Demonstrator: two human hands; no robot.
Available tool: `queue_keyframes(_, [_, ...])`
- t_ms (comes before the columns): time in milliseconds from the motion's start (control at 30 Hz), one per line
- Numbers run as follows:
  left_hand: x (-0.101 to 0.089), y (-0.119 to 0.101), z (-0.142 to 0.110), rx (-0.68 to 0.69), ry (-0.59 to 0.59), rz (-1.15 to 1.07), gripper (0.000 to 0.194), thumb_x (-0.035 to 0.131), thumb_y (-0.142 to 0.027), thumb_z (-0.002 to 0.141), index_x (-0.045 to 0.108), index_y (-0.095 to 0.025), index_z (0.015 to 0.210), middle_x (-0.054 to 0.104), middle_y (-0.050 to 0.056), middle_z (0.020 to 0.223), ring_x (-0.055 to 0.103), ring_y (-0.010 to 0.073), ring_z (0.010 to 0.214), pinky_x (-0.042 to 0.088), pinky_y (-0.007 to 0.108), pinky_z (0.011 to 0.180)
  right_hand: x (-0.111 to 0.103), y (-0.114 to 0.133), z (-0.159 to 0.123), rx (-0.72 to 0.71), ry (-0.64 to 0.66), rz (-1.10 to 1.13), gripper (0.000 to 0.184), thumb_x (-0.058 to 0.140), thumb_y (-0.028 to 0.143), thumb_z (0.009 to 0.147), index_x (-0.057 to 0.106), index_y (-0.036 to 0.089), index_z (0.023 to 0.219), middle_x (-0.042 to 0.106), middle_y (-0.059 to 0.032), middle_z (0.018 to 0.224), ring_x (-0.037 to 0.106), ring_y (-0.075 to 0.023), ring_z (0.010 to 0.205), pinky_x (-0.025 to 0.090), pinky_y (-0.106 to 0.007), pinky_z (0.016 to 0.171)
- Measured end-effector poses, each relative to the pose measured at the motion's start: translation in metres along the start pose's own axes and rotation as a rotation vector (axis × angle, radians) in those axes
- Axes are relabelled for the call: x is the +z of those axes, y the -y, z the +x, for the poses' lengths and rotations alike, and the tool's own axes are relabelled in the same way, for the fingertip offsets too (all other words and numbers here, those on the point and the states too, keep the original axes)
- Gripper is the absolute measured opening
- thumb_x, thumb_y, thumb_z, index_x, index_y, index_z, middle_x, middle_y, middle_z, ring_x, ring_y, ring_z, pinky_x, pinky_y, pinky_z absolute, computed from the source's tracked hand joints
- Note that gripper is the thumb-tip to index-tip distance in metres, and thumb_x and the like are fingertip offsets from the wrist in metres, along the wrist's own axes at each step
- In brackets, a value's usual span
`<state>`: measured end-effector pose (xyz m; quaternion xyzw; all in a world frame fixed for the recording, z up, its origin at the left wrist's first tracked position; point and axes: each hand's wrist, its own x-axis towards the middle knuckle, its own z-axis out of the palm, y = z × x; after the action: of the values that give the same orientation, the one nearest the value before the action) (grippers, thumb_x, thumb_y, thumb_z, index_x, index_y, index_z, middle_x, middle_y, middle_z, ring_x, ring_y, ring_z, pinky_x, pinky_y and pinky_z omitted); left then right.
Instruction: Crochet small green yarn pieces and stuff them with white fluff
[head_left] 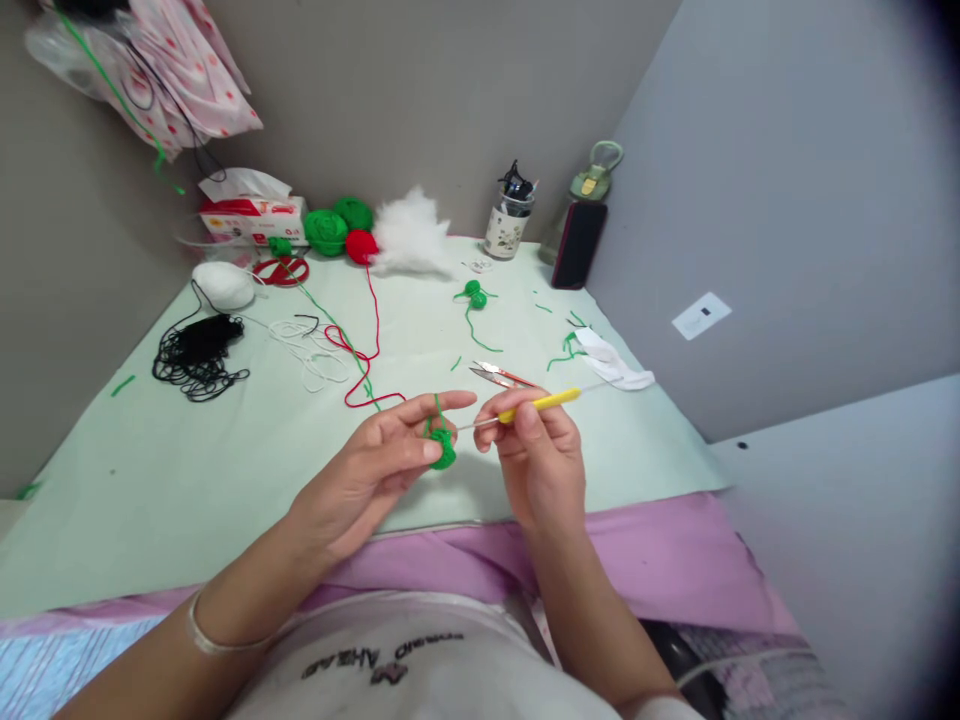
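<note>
A pale table (187, 500) fits into a corner between grey walls, and the bulkier supplies line its back edge: a tissue box (255, 222), green balls (325, 232), a red ball (361, 247), white stuffing (411, 235) and a jar (506, 230), presumably parked there to leave elbow room in front. A phone (580, 245) stands upright near the bottle (594, 182), seemingly propped against it. The scissors (511, 379) lie just beyond the hands, likely for easy reach.

Over the near part of the table, the left hand (386, 450) pinches the green piece (445, 455) between thumb and fingers; its index finger sticks out with a strand (439, 405) running over it, probably to keep the yarn taut. The right hand (536, 450) grips the hook (553, 400) by its yellow handle, tip towards the piece, an angle that should allow fine control. The hands are near but apart; whether the tip is inside a loop I cannot tell
</note>
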<state>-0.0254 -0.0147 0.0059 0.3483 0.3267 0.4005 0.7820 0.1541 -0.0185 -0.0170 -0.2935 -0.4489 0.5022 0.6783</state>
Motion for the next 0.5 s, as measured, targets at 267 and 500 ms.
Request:
queue_keyframes(267, [0.007, 0.008, 0.001, 0.188, -0.037, 0.103, 0.032, 0.089, -0.025, 0.081, 0.085, -0.032, 0.113, 0.073, 0.001, 0.093, 0.064, 0.0152, 0.091, 0.051, 0.025, 0.087, 0.003, -0.001, -0.002, 0.078, 0.08, -0.063, 0.021, 0.072, 0.045, 0.097, 0.078, 0.024, 0.096, 0.074, -0.0031, 0.085, 0.067, -0.0152, 0.069, 0.058, -0.029, 0.061])
queue_keyframes(500, [0.009, 0.011, 0.001, 0.256, -0.175, 0.209, 0.028, 0.084, -0.031, 0.089, 0.084, -0.029, 0.117, 0.07, 0.0, 0.087, 0.063, 0.0161, 0.085, 0.05, 0.028, 0.084, 0.009, -0.001, -0.014, -0.276, 0.082, -0.422, 0.023, 0.06, 0.023, 0.105, 0.081, 0.031, 0.111, 0.079, -0.0037, 0.099, 0.071, -0.0172, 0.081, 0.061, -0.034, 0.07])
